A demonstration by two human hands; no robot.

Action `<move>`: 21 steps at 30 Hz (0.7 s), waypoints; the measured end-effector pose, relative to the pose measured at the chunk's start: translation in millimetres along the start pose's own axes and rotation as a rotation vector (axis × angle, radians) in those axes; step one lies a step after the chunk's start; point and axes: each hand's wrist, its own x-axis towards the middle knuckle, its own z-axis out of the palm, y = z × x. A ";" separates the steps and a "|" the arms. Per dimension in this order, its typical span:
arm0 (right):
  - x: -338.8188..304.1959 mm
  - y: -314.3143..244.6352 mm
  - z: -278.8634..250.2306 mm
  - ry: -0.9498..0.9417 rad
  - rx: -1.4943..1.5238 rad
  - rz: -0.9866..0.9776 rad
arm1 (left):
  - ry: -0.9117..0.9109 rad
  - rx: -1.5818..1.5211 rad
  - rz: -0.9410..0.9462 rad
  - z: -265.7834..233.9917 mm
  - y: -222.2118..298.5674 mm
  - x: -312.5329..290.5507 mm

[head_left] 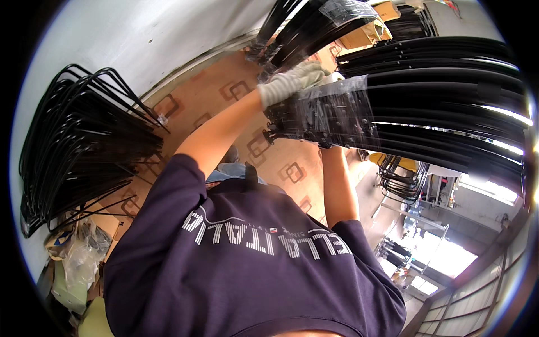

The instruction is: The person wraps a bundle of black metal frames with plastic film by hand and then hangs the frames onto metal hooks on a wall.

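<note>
A thick bundle of long black tubes point(438, 106) stretches from the middle of the view to the right edge. Clear plastic film point(337, 109) wraps its near end, where small black fittings stick out. My left hand point(292, 82), in a whitish knit glove, grips the upper side of this wrapped end. From below, my right forearm point(339, 188) reaches up behind the bundle. The bundle hides my right hand, so its fingers cannot be made out.
Bent black tubes point(84, 146) are stacked against the white wall at left. More wrapped tubes point(309, 31) and cardboard boxes point(365, 33) lie at the top. Black looped frames point(401, 177) stand at right near bright windows. Plastic bags point(87, 247) sit at lower left.
</note>
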 end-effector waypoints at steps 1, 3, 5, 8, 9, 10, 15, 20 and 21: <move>-3.3 1.7 -3.3 0.016 0.006 -0.005 | -0.049 0.293 0.100 2.1 -10.0 -13.2; -4.7 3.7 -5.3 0.037 0.021 -0.019 | -0.089 0.819 0.345 18.8 -28.1 -43.7; -6.9 6.3 -7.3 0.054 0.033 -0.031 | -0.061 1.252 0.627 28.2 -50.6 -66.1; -2.7 10.1 -9.4 0.073 0.043 -0.054 | 0.064 1.634 1.023 32.8 -71.6 -59.8; -2.4 11.0 -10.6 0.078 0.041 -0.063 | 0.100 1.695 1.119 32.7 -78.1 -57.6; -5.6 11.7 -12.4 0.087 0.033 -0.072 | 0.122 1.723 1.192 32.3 -84.4 -56.5; -51.8 -15.5 -23.9 0.177 -0.176 -0.151 | 0.128 1.890 1.338 32.9 -81.3 -52.1; -120.7 -61.5 21.2 -0.018 -0.516 0.045 | 0.014 1.893 1.212 28.0 -75.9 -44.7; -125.6 -60.1 31.3 0.034 -0.481 0.145 | -0.027 1.909 1.139 31.8 -74.3 -47.1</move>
